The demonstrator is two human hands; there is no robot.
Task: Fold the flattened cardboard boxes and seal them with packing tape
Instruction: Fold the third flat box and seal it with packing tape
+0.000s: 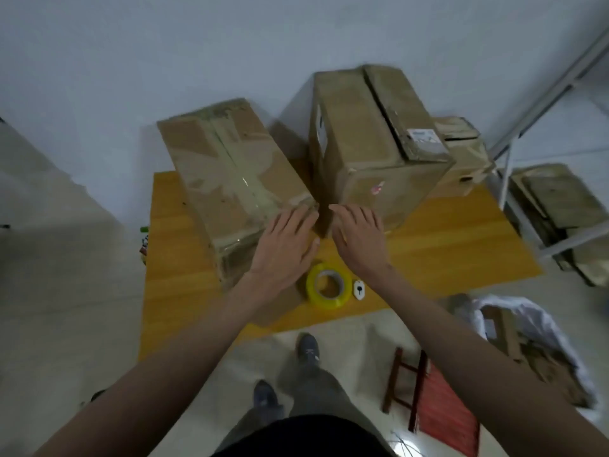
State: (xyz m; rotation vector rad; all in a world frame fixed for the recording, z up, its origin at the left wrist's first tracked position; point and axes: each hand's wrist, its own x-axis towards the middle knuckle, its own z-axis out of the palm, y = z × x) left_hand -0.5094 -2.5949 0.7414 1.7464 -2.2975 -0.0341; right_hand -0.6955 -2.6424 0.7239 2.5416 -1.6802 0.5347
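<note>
On the yellow table [428, 245]: two taped cardboard boxes side by side, left box [230, 179] tilted, right box [375, 143] taller, a narrow gap between them. Left hand [286, 245] flat, fingers straight, resting on the left box's near corner; right hand [357, 237] spread, fingers straight, at the right box's near face. Just below both hands: yellow tape roll [328, 285] lying flat, small white cutter [358, 288] beside it.

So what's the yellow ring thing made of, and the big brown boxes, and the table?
The yellow ring looks like a roll of shiny plastic packing tape on a paler core, probably cardboard. The boxes, the left box and the taller box, look like dull brown cardboard, scuffed, with glossy clear tape strips. The table looks like smooth orange-yellow wood or wood-look laminate; the streaky grain cannot settle which.
</note>
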